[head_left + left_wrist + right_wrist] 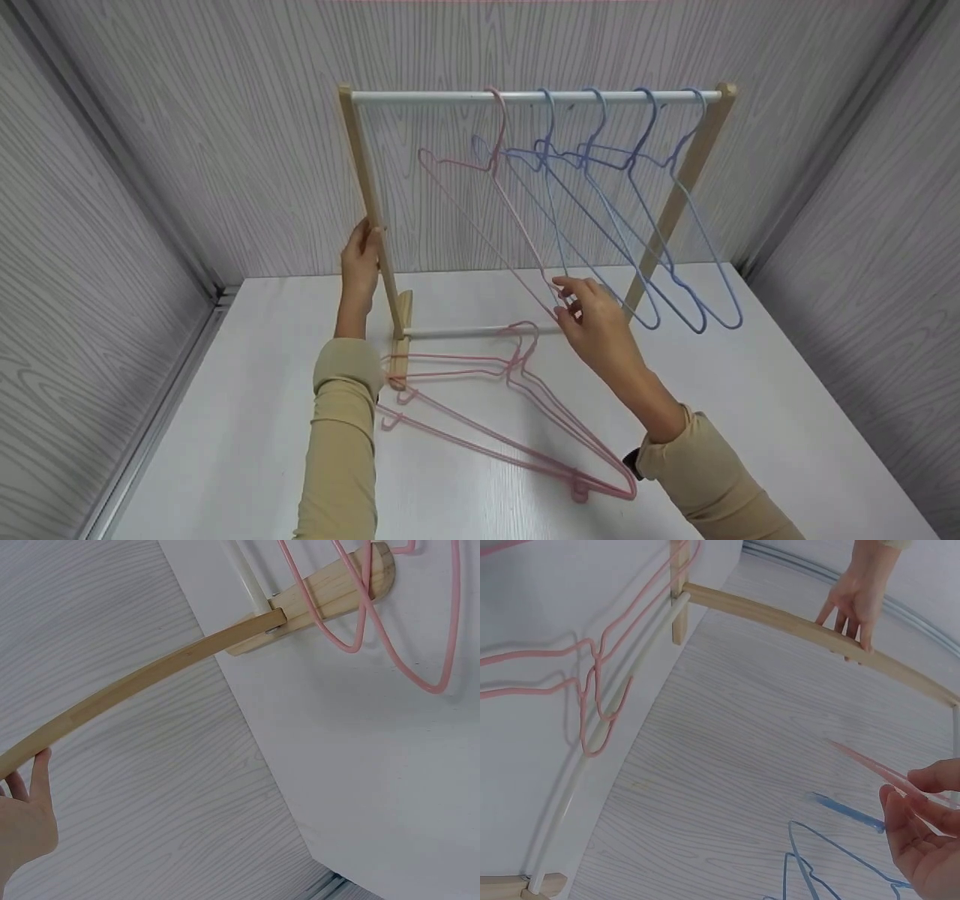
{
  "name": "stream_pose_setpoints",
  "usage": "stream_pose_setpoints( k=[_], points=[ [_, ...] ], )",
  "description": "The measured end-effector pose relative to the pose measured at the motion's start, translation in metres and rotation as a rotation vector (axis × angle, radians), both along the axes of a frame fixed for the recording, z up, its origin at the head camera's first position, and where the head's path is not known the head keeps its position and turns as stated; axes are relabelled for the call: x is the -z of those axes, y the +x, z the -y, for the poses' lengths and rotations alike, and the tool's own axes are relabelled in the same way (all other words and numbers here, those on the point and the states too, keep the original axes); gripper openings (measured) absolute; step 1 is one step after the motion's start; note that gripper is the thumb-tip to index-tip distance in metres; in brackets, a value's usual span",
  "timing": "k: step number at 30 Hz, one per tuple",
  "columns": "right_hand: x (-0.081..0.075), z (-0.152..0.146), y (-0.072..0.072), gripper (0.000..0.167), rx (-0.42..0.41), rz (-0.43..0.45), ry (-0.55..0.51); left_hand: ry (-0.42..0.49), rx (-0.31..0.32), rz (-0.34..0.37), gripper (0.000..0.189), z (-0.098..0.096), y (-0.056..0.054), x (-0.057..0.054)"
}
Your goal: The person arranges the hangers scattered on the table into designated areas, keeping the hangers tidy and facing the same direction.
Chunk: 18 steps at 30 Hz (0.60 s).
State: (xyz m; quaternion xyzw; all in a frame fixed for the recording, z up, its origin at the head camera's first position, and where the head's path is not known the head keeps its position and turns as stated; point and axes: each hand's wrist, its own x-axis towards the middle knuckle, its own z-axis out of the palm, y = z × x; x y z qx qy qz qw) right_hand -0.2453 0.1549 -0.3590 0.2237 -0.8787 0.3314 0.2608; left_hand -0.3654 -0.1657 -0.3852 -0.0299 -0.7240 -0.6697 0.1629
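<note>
A clothes rack with wooden side posts and a white top rail [442, 97] stands on the table. My left hand [361, 259] grips its left wooden post [363, 165], the fingers round it in the right wrist view. A pink hanger [517, 214] hooks over the rail, and my right hand [596, 319] pinches its lower corner. Several blue hangers [649, 217] hang to the right of it. In the right wrist view, thumb and fingers of the right hand [930, 832] close on the pink hanger [874, 765].
More pink hangers [555, 457] lie on the white table [712, 465], overlapping each other in front of the rack. Their hooks lie near the lower white bar [457, 331]. Wood-patterned panels [225, 150] enclose the back and sides.
</note>
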Motion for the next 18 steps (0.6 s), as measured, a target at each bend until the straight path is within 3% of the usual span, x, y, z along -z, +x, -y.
stream_pose_setpoints(
  k=[11, 15, 18],
  points=[
    [0.005, -0.003, 0.005, 0.034, 0.005, -0.046, -0.02, -0.011, -0.018, 0.005, 0.056, -0.001, -0.001, 0.001],
    [0.005, -0.004, 0.012, 0.037, 0.019, -0.097, -0.046, -0.01, -0.017, 0.007, 0.057, -0.001, 0.0, 0.0],
    [0.004, -0.003, 0.02, 0.039, 0.017, -0.198, -0.077, -0.006, -0.006, 0.002, 0.057, 0.0, 0.001, -0.001]
  ],
)
